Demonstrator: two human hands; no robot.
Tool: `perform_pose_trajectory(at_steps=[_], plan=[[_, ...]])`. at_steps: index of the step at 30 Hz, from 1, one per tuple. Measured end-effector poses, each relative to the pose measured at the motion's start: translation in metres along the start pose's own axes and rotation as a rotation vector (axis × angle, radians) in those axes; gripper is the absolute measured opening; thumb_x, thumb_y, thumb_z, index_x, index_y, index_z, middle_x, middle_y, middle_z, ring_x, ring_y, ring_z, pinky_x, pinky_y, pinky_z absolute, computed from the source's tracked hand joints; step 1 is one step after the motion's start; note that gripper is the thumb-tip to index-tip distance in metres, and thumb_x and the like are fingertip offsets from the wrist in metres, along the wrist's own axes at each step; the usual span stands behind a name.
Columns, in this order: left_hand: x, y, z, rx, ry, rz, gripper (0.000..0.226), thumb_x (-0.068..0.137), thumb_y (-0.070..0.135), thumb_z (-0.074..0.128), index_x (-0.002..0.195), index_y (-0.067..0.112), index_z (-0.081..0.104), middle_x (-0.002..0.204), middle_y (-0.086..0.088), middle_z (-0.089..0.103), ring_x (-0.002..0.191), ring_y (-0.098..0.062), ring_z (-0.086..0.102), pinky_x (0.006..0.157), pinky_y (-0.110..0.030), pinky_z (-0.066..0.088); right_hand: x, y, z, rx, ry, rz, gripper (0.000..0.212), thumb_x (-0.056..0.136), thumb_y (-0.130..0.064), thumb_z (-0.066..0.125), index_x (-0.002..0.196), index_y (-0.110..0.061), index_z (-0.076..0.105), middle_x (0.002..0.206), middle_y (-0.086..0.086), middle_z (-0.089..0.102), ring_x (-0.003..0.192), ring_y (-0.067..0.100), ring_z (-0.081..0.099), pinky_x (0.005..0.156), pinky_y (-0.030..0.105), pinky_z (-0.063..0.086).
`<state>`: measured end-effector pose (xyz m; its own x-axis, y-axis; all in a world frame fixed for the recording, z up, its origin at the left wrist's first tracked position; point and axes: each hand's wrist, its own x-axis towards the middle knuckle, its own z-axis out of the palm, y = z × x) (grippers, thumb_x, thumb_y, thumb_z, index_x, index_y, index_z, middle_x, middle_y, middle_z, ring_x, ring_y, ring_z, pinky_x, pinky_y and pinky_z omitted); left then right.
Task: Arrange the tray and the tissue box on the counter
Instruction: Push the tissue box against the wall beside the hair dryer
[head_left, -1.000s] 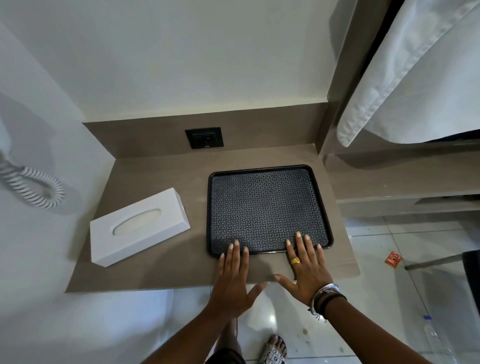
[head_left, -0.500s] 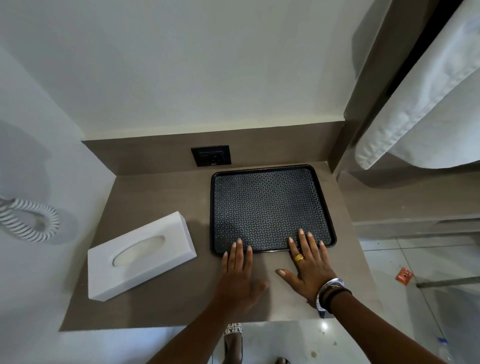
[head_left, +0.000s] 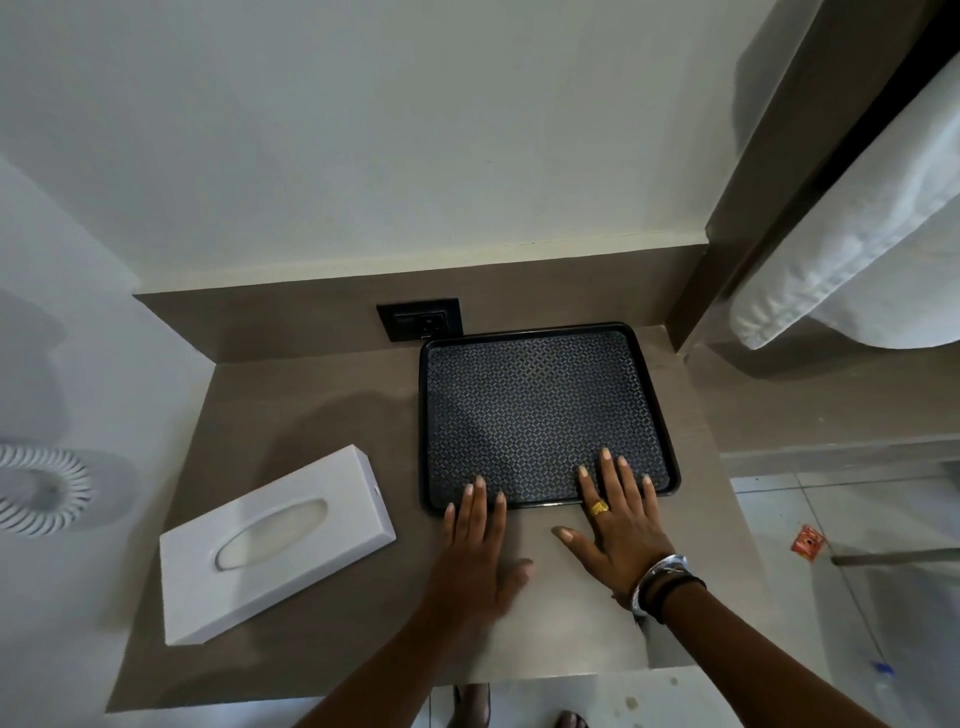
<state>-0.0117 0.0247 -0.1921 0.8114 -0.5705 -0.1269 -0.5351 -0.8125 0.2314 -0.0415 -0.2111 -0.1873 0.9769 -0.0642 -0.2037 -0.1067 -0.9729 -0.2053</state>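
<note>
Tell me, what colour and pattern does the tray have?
The tray is black with a fine woven diamond pattern, as seen in the head view.

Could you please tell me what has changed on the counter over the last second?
Both hands, the left hand and right hand, have slid the black tray away from the front edge toward the back wall; its far rim now sits close to the wall socket. Nothing was gripped or released: the hands stay flat, fingertips on the tray's near rim. The white tissue box stays angled at the left of the counter.
</note>
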Motion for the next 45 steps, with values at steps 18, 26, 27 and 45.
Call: perform_pose_trajectory(at_steps=[18, 26, 27, 45], plan=[[-0.049, -0.086, -0.094, 0.047, 0.178, -0.223, 0.107, 0.079, 0.077, 0.049, 0.155, 0.006, 0.023, 0.164, -0.02, 0.01, 0.153, -0.036, 0.008, 0.121, -0.054, 0.01, -0.038, -0.132, 0.0, -0.043, -0.094, -0.428, 0.078, 0.084, -0.071, 0.028, 0.141, -0.022, 0.046, 0.149, 0.016, 0.041, 0.135, 0.044, 0.037, 0.102, 0.067, 0.035], [-0.07, -0.194, -0.12, 0.254, -0.138, -0.267, 0.142, 0.055, 0.095, 0.051, 0.158, 0.01, 0.002, 0.165, -0.019, -0.009, 0.153, -0.034, -0.007, 0.12, -0.056, -0.007, -0.029, -0.184, 0.033, -0.073, -0.169, -0.351, 0.085, 0.082, -0.076, 0.026, 0.15, -0.024, 0.024, 0.161, 0.014, 0.01, 0.145, 0.044, 0.007, 0.112, 0.069, 0.006], [-0.07, -0.205, -0.12, 0.237, -0.179, -0.291, 0.146, 0.052, 0.098, 0.048, 0.158, 0.011, -0.004, 0.164, -0.018, -0.014, 0.152, -0.033, -0.012, 0.12, -0.056, -0.009, -0.026, -0.188, 0.035, -0.082, -0.165, -0.336, 0.086, 0.081, -0.075, 0.027, 0.15, -0.024, 0.024, 0.161, 0.014, 0.011, 0.145, 0.044, 0.008, 0.112, 0.069, 0.006], [-0.065, -0.245, -0.107, 0.115, -0.093, -0.197, 0.139, 0.041, 0.082, 0.066, 0.154, 0.019, 0.013, 0.147, -0.011, 0.038, 0.131, -0.032, 0.04, 0.111, -0.046, 0.034, -0.017, -0.2, 0.052, -0.083, -0.14, -0.259, 0.086, 0.081, -0.078, 0.033, 0.151, -0.028, 0.019, 0.161, 0.009, 0.016, 0.146, 0.038, 0.007, 0.114, 0.062, 0.007]])
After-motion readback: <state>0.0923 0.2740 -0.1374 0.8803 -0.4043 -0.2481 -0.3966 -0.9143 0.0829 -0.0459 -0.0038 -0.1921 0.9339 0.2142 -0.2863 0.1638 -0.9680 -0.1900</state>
